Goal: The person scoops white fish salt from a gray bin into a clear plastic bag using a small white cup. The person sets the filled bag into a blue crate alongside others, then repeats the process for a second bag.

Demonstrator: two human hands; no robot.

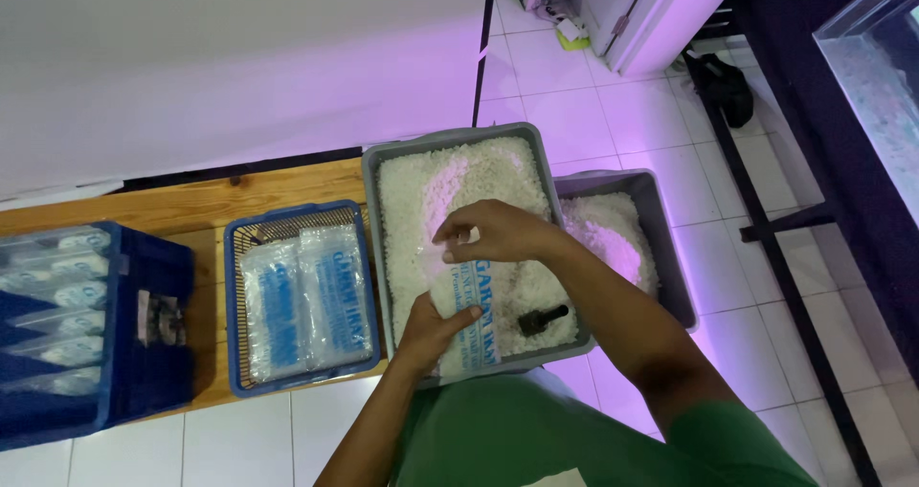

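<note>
A clear plastic bag point(469, 315) with blue print, filled with white grains, stands over the near part of a grey tub point(459, 135) full of the same white grains. My left hand point(426, 329) grips the bag's lower side. My right hand point(493, 233) pinches the bag's top edge from above. A small dark scoop handle point(543, 320) lies in the grains just right of the bag.
A second grey tub point(661, 210) of white grains stands to the right. A blue basket point(297, 214) with filled bags sits left of the main tub on a wooden bench point(191, 200). A dark blue crate point(144, 372) with bags is at far left. White tiled floor lies around.
</note>
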